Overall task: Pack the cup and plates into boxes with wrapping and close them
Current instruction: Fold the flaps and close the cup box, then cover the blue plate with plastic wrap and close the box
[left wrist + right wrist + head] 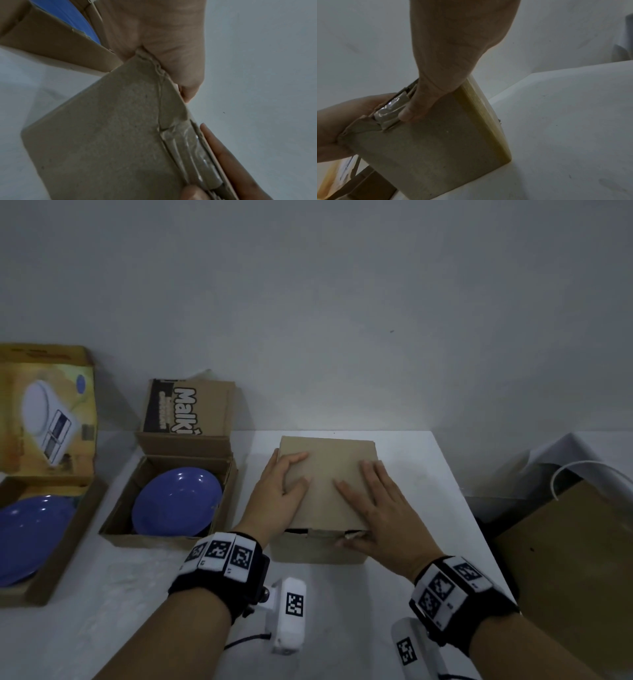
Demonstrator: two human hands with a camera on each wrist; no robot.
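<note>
A small brown cardboard box [329, 474] stands at the middle of the white table [421, 484] with its top flaps down. My left hand [277, 494] lies flat on the lid's left side, fingers straight. Over the lid's right side lies my right hand [373, 505], also flat, its thumb [412, 108] against the front face beside a crumpled strip of tape [390, 112]. The left wrist view shows the box's front [102, 135] and the taped edge [188, 148]. A dark gap shows under the lid's front edge. Whatever is inside is hidden; no cup is in view.
Left of the hands an open printed box [113, 529] holds a blue plate [178, 501]. At the far left a larger open box [68, 546] with a picture lid holds another blue plate [30, 535]. A brown paper bag [565, 559] and white paper stand past the table's right edge.
</note>
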